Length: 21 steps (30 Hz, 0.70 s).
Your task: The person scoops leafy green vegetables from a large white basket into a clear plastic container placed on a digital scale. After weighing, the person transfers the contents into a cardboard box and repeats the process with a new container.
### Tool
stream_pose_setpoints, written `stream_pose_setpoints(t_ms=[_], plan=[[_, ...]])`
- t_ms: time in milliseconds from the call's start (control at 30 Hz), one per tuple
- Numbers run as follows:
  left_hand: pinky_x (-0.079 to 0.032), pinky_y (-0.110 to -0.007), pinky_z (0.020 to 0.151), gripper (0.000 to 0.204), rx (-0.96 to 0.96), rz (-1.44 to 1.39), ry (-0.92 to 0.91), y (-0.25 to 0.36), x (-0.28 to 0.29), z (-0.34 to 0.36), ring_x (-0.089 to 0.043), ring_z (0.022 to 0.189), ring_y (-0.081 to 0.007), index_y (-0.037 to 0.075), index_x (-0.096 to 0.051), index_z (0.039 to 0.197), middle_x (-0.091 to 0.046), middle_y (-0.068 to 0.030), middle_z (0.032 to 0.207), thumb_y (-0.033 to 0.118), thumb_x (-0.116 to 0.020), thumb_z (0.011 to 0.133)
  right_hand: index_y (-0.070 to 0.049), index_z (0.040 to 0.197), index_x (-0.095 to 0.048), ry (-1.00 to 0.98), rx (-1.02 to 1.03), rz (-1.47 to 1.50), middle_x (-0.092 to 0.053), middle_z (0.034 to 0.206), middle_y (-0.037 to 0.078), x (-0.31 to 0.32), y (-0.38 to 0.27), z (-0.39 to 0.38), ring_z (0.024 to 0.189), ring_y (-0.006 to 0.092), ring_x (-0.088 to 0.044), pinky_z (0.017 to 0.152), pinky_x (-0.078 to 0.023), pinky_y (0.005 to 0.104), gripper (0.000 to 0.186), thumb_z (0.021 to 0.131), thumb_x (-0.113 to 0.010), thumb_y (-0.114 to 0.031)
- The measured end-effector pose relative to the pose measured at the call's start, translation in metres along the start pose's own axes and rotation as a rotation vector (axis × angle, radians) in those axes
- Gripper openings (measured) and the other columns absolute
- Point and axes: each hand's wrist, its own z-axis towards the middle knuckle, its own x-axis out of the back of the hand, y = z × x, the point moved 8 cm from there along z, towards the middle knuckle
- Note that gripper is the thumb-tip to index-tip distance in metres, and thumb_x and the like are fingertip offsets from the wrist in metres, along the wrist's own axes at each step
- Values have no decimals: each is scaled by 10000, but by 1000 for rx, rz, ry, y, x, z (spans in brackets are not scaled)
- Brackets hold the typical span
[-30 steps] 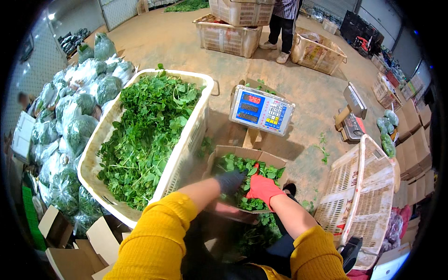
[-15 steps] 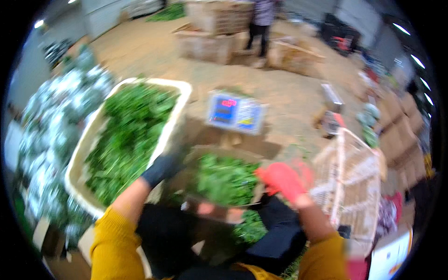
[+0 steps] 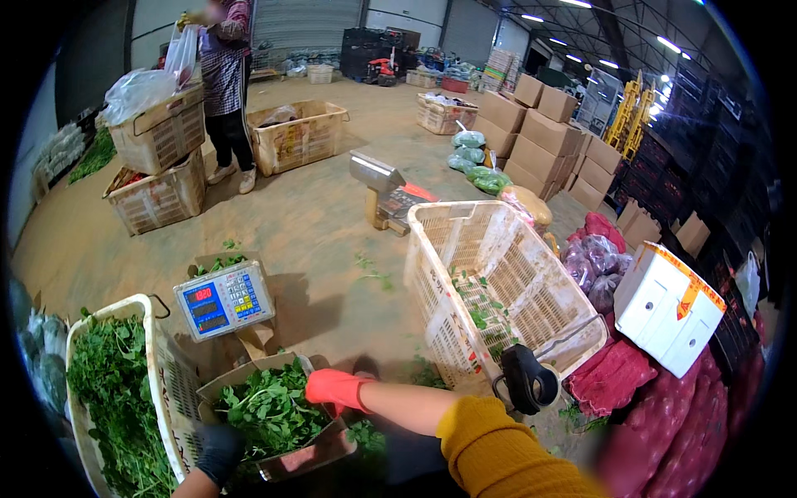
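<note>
A box of leafy greens (image 3: 274, 407) sits low in front of me, below the display of a weighing scale (image 3: 224, 300). At the box's right rim, my right hand (image 3: 339, 390) wears a red-orange glove. Its fingers curl down at the greens and rim, and what they grip is hidden. My left hand (image 3: 220, 452), in a black glove, is by the box's left side, dark and blurred, its fingers not readable. Left of it stands a white crate (image 3: 156, 373) heaped with greens. More leaves (image 3: 365, 436) show beside the box's right side.
A pale slatted crate (image 3: 531, 290) with a few sprigs stands to the right. A black ring-shaped object (image 3: 529, 380) is at its near edge. Beyond are a second scale (image 3: 386, 195), a white foam box (image 3: 668, 307), red net sacks (image 3: 689, 423), cartons (image 3: 540, 153) and a person (image 3: 226, 83) among crates.
My view has swung to the right, so the box and full crate now appear further left. My right hand stays by the box's right rim, my left by its left side.
</note>
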Motion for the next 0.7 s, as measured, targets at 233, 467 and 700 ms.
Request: stream_pose_setpoints(t_ms=[233, 467, 700], plan=[[-439, -449, 777, 502, -209, 11, 162, 4, 3, -19, -551, 929, -345, 90, -573, 1062, -573, -154, 1032, 429, -646, 699, 45, 976, -598, -66, 14, -95, -638, 848, 195, -6, 3, -2, 599, 298, -637, 537, -532, 381, 432, 769, -619, -334], [-476, -427, 653, 467, 486, -356, 333, -101, -18, -39, -608, 714, -328, 98, -615, 964, -611, -169, 748, 434, -685, 647, 30, 784, -643, 81, 348, -598, -637, 733, 180, -17, 4, 46, 634, 322, -632, 581, -509, 408, 246, 746, -537, -188], [-438, -475, 830, 362, -161, -911, 37, -54, -72, -9, -591, 887, -334, 54, -548, 1075, -603, -177, 956, 260, -603, 782, 83, 724, -619, 264, 337, -320, -613, 647, 211, 30, 3, -5, 588, 318, -629, 518, -505, 394, 194, 717, -523, -85]])
